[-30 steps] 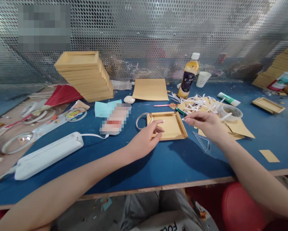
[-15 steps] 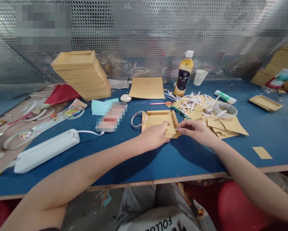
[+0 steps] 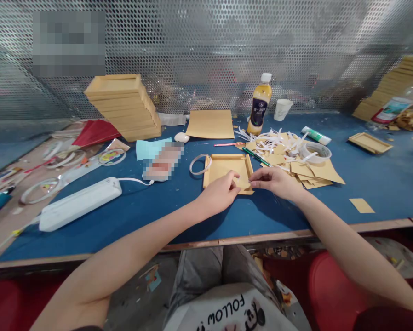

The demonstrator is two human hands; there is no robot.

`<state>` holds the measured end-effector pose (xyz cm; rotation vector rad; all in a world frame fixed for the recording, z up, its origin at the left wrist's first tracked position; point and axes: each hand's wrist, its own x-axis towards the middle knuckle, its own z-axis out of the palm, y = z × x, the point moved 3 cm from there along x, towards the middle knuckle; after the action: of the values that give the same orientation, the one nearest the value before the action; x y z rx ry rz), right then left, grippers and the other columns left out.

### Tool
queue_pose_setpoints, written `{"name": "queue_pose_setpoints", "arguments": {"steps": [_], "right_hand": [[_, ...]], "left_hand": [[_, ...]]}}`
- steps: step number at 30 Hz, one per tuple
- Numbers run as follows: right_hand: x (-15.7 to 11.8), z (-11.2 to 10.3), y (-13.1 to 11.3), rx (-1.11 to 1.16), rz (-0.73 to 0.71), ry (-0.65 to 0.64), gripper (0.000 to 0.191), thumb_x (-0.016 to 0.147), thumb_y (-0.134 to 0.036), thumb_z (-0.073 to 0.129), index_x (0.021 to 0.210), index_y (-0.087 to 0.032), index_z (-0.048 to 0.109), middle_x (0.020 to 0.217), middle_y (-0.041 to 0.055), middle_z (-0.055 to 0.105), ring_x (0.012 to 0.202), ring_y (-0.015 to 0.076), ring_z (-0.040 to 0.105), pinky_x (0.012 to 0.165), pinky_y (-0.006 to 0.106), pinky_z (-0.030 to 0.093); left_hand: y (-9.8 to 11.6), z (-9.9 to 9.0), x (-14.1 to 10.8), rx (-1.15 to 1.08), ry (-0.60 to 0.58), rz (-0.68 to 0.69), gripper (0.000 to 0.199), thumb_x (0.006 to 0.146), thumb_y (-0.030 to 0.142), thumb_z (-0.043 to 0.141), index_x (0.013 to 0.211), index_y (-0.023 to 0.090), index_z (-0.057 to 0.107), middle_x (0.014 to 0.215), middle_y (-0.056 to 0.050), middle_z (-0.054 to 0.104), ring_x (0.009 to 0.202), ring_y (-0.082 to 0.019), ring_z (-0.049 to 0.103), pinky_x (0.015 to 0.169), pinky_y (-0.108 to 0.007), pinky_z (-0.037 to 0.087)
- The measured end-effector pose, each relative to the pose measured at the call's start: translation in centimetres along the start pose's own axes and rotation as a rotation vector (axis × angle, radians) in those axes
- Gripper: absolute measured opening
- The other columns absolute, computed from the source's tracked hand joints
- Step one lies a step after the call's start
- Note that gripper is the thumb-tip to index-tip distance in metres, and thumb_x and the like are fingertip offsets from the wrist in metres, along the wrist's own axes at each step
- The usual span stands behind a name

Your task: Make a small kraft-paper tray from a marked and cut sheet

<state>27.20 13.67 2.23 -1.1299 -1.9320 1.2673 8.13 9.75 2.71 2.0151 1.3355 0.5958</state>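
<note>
A shallow tan cardboard tray (image 3: 223, 164) lies in front of me, its back and side walls raised. My left hand (image 3: 222, 193) rests on its near edge, with the thumb and curled fingers closed over the front wall. At the front right corner, the fingertips of my right hand (image 3: 275, 182) are pinched together against the side wall. Whatever sits between them is too small to make out. Left of the tray, touching its wall, stands a roll of narrow tape (image 3: 192, 166). A green pen (image 3: 256, 156) lies just behind my right hand.
White paper strips (image 3: 272, 141) and cardboard pieces (image 3: 318, 172) lie to the right, with a larger tape roll (image 3: 327, 154). A drink bottle (image 3: 260, 105) and paper cup (image 3: 282, 110) stand behind. Stacked trays (image 3: 123, 108), a phone (image 3: 163, 163) and a power strip (image 3: 80, 204) are on the left.
The view has shifted slightly. The fingers of my left hand have curled in more at the tray's front, and my right fingertips have come closer against its right wall.
</note>
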Motion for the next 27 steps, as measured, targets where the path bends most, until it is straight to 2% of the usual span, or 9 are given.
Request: {"name": "queue_pose_setpoints", "arguments": {"steps": [5, 11, 20, 27], "right_hand": [[-0.4, -0.2, -0.2, -0.007, -0.118, -0.101, 0.04, 0.074, -0.038, 0.072, 0.107, -0.018, 0.058, 0.074, -0.0003, 0.067, 0.07, 0.0156, 0.063, 0.066, 0.029, 0.048], [-1.4, -0.5, -0.6, -0.164, -0.211, -0.083, 0.029, 0.075, -0.041, 0.069, 0.089, -0.017, 0.062, 0.085, 0.0039, 0.067, 0.079, 0.017, 0.063, 0.074, 0.03, 0.049], [-2.4, 0.3, -1.8, -0.404, -0.344, -0.071, 0.009, 0.082, -0.028, 0.06, 0.086, -0.02, 0.059, 0.083, 0.0023, 0.063, 0.077, 0.0167, 0.058, 0.074, 0.03, 0.044], [-2.4, 0.7, -2.0, -0.513, -0.353, -0.068, 0.004, 0.081, -0.021, 0.058, 0.085, -0.022, 0.057, 0.082, 0.0014, 0.065, 0.076, 0.018, 0.059, 0.071, 0.029, 0.042]], "left_hand": [[-0.3, 1.2, 0.3, -0.091, -0.009, 0.043, 0.031, 0.084, 0.014, 0.053, 0.115, 0.02, 0.05, 0.085, -0.001, 0.068, 0.081, -0.017, 0.066, 0.071, -0.026, 0.049], [-0.5, 1.8, 1.1, -0.148, 0.034, 0.084, 0.034, 0.08, 0.009, 0.056, 0.113, 0.016, 0.052, 0.081, -0.002, 0.068, 0.076, -0.016, 0.066, 0.069, -0.024, 0.049], [-0.7, 2.2, 1.4, -0.132, 0.074, 0.174, 0.034, 0.08, 0.01, 0.057, 0.113, 0.015, 0.053, 0.081, -0.002, 0.069, 0.077, -0.017, 0.066, 0.074, -0.027, 0.049], [-0.9, 2.5, 1.5, -0.158, 0.099, 0.203, 0.031, 0.081, 0.01, 0.055, 0.111, 0.016, 0.053, 0.081, -0.002, 0.068, 0.078, -0.016, 0.066, 0.075, -0.027, 0.049]]}}
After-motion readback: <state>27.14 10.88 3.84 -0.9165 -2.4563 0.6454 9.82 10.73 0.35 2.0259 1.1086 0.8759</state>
